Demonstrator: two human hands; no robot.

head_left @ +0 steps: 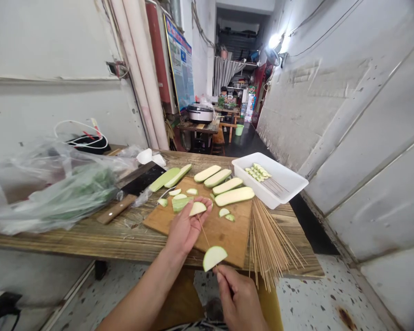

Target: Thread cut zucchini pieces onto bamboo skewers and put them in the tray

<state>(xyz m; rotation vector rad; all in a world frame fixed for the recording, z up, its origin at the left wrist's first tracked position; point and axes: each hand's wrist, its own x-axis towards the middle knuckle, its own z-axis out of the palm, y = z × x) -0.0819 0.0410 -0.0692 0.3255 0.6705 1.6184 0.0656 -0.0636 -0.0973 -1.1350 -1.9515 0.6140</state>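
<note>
In my left hand (188, 226) is a half-round zucchini slice (197, 209), held between thumb and fingers above the cutting board (227, 240). My right hand (238, 294) grips a thin wooden skewer (203, 230) near its lower end. One larger half-round slice (215, 258) is threaded on that skewer close to my right fingers. The skewer's far end reaches the slice in my left hand; whether it has pierced it I cannot tell. Several halved zucchini (234, 196) lie along the board's back edge, and loose slices (224, 212) are scattered on it.
Right of the board, a bundle of bare skewers (271, 243) overhangs the table edge. A white plastic tub (283, 195) holds skewered slices. On the left are a cleaver (119, 209) and a plastic bag of greens (65, 193). A person (224, 92) sits far back.
</note>
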